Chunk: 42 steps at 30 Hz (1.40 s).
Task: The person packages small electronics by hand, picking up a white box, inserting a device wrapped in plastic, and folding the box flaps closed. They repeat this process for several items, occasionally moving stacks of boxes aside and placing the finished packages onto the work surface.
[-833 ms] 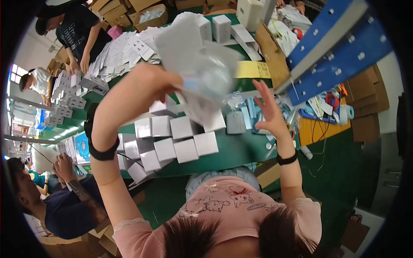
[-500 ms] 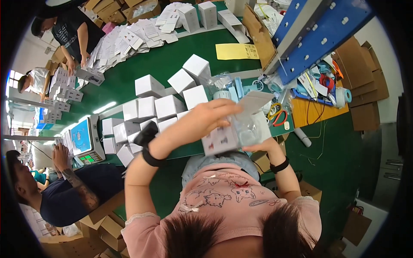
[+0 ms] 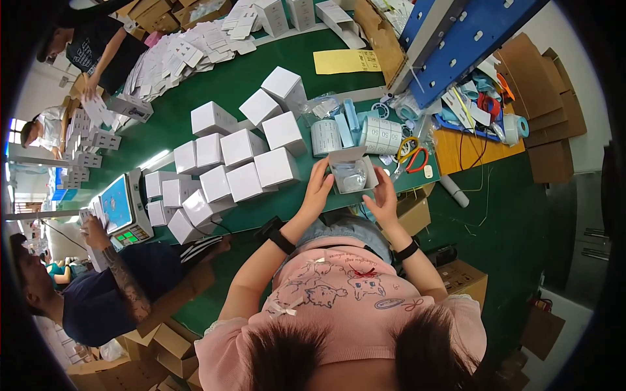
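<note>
An open white carton [image 3: 352, 171] with a clear plastic bag inside rests at the near edge of the green table [image 3: 215, 91]. My left hand [image 3: 317, 190] presses against the carton's left side and my right hand [image 3: 383, 199] cups its right side. Both hands grip the carton between them. Just left of my left hand stands a cluster of several closed white cube boxes [image 3: 238, 156]. Rolls of white labels [image 3: 365, 133] lie just behind the carton.
Scissors with red and yellow handles [image 3: 411, 155] lie right of the carton. A weighing scale with a screen [image 3: 122, 210] sits at left, by a seated person [image 3: 98, 287]. Blue shelving [image 3: 456, 39] rises at right. Brown cartons [image 3: 456, 280] stand on the floor. Two people work far left.
My hands came down from in front of the camera to the table edge; the clear bag they held up now sits inside the open carton.
</note>
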{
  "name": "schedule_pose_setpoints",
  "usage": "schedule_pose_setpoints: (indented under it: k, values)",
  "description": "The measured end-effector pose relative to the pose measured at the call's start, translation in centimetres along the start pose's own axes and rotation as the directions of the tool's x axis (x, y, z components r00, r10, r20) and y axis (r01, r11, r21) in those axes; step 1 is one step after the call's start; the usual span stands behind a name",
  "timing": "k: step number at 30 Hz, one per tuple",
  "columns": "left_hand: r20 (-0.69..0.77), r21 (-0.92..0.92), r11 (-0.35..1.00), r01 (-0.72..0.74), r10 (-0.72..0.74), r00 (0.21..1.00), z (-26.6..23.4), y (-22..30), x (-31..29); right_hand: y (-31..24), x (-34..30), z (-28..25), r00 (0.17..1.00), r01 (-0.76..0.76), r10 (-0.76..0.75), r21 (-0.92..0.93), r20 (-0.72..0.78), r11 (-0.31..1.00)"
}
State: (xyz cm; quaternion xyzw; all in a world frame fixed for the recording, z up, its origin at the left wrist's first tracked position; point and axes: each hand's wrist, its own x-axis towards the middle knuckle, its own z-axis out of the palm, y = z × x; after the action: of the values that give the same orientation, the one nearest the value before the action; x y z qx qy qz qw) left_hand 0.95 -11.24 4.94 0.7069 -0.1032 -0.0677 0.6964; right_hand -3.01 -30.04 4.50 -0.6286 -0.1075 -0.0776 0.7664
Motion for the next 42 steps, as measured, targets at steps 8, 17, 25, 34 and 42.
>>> schedule_pose_setpoints:
  k: [8,17,25,34,42]
  values:
    - [0.048,-0.054,0.998,-0.023,0.025,0.999,-0.7,-0.3,1.3,-1.6,1.1,0.8,0.999,-0.022,0.020,-0.058,-0.030,0.998]
    - [-0.020,0.334,0.938,0.086,-0.085,0.996,-0.7,4.6,0.5,-2.5,1.6,1.7,0.997,0.056,-0.076,-0.455,-0.026,0.889]
    - [-0.039,0.344,0.939,-0.008,0.023,0.999,-12.7,21.6,1.0,-1.5,1.8,1.1,0.998,0.057,-0.063,-0.353,-0.006,0.934]
    - [-0.463,0.014,0.923,-0.385,0.347,0.815,-19.1,34.5,-2.9,-1.5,1.9,1.5,0.998,0.021,-0.037,-0.283,-0.053,0.959]
    - [-0.477,-0.260,0.818,-0.513,0.353,0.805,-16.3,38.1,-8.7,-1.5,2.1,1.5,0.998,0.044,-0.056,-0.280,-0.035,0.959]
